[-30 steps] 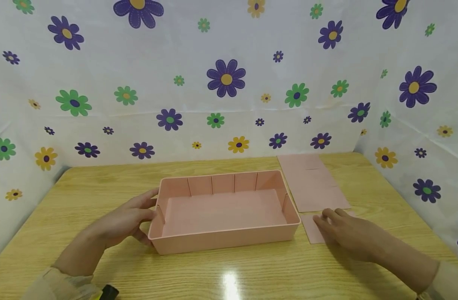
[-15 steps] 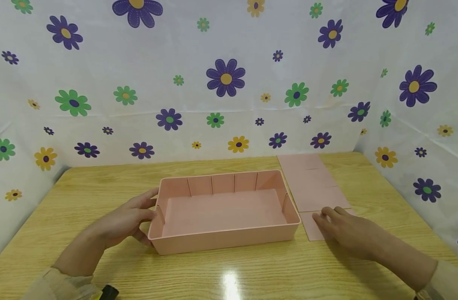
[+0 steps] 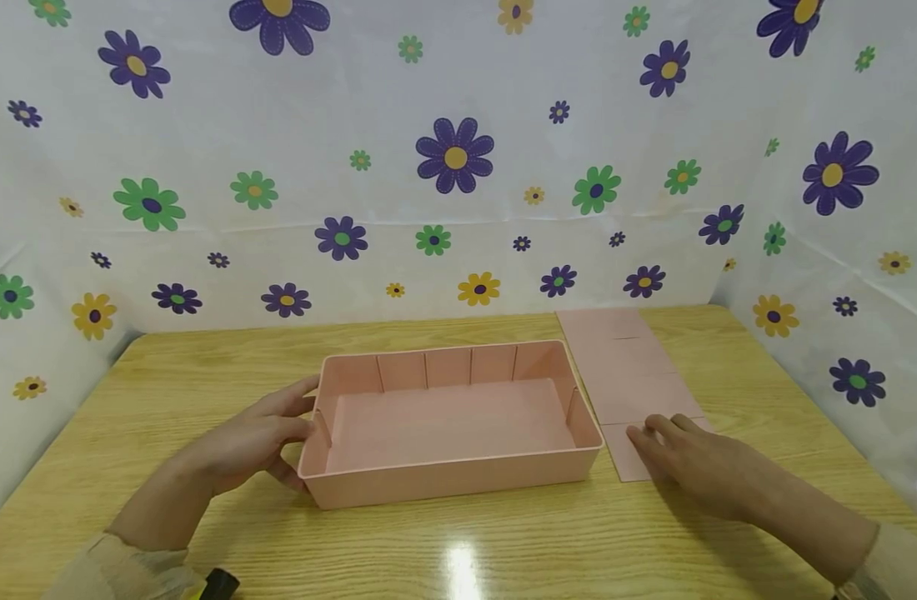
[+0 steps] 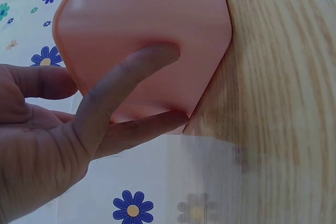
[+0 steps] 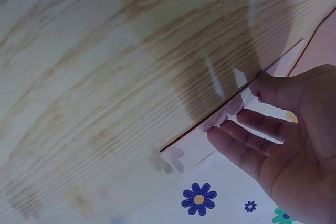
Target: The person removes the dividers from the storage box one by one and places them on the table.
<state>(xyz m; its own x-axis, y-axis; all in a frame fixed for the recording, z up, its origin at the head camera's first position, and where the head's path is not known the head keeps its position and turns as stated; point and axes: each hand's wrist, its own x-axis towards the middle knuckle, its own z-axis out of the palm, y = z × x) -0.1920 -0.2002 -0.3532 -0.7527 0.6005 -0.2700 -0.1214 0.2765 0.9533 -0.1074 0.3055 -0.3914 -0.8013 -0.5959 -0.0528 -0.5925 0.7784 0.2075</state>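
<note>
A shallow pink plastic box [image 3: 451, 479] with slotted inner walls stands on the wooden table. In the head view, my left hand [image 3: 244, 442] is at its left end. The left wrist view shows my spread fingers and thumb touching the outside of that end wall [image 4: 199, 30]. To the right, my right hand [image 3: 702, 471] rests its fingertips on a small flat pink panel [image 3: 623, 458], covering part of it. My right thumb touches the panel's near edge in the right wrist view. A larger slit pink panel [image 3: 623, 367] lies flat directly behind it, their edges meeting.
A flower-print cloth [image 3: 458, 250] rises behind the table and at both sides. The box's right end lies close beside the panels. A small black-and-yellow object [image 3: 217, 585] shows near my left sleeve at the bottom edge.
The small panel has slid slightly away from me, up to the larger panel, with my right fingers on it. My left hand and the box have stayed in place.
</note>
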